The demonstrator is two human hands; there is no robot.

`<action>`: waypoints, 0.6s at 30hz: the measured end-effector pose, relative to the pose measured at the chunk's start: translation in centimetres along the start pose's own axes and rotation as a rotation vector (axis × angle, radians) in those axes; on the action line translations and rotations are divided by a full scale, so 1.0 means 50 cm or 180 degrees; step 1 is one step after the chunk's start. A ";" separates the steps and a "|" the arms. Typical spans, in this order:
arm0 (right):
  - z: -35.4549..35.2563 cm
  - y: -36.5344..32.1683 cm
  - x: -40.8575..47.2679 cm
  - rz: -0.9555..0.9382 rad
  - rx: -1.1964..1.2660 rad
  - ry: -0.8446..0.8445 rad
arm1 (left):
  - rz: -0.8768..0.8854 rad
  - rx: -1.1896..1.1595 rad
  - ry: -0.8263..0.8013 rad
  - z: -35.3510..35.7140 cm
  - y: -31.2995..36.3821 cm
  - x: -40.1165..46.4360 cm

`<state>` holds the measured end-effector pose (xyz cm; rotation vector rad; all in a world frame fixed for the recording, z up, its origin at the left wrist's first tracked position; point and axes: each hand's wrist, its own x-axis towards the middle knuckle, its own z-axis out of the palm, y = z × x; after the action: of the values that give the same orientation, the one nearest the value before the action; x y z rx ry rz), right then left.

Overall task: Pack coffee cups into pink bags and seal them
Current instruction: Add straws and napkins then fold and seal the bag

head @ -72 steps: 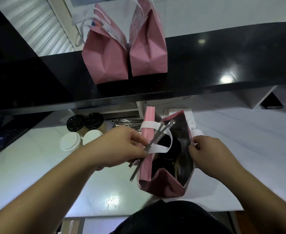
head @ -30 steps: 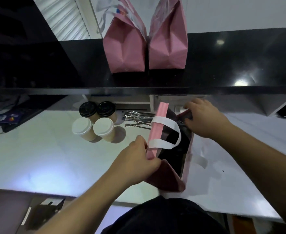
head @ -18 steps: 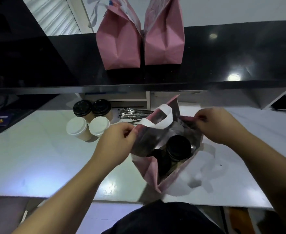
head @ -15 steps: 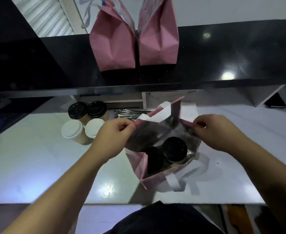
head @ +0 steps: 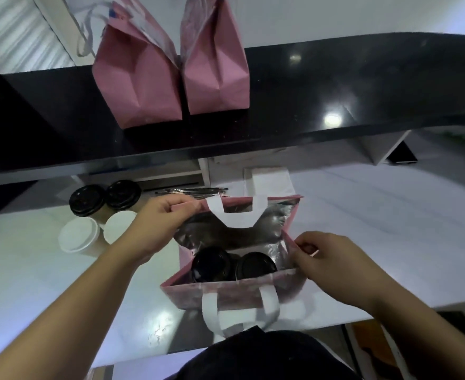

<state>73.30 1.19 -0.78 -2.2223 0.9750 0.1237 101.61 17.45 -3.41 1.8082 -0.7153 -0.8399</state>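
At centre, foil-lined pink tote bag (head: 256, 293): left hand (head: 158, 229) pinches far rim at 10 o'clock, right hand (head: 327, 260) pinches side fold at 3; draw rims level over two black-lidded cups (head: 232, 266) before sealing.

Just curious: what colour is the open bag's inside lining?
Shiny silver lining, pink bag outside; head view.
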 end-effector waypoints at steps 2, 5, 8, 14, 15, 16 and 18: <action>-0.011 0.003 0.005 -0.0018 0.0095 -0.0019 | 0.0054 -0.0075 -0.0001 0.004 -0.007 -0.001; -0.036 0.010 0.022 -0.0044 0.0253 -0.0284 | 0.0013 -0.0385 0.0059 0.016 -0.017 0.000; -0.071 0.037 0.076 0.0251 0.0534 -0.0563 | 0.0063 -0.0429 0.0209 0.025 -0.026 0.003; -0.050 0.100 0.283 0.0478 -0.0014 0.0171 | 0.0026 -0.0483 0.0496 0.042 -0.025 -0.010; -0.040 0.099 0.315 0.0319 -0.0185 0.0214 | -0.0005 -0.0501 0.0490 0.044 -0.024 -0.013; -0.030 0.096 0.346 0.0188 -0.0311 0.0223 | -0.0024 -0.0499 0.0485 0.046 -0.023 -0.015; -0.010 0.089 0.399 0.0005 -0.0428 0.0174 | -0.0025 -0.0487 0.0481 0.046 -0.020 -0.018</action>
<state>84.42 -13.44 -9.74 -2.3585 1.0247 0.1331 99.31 17.28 -4.81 1.7168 -0.5329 -0.7341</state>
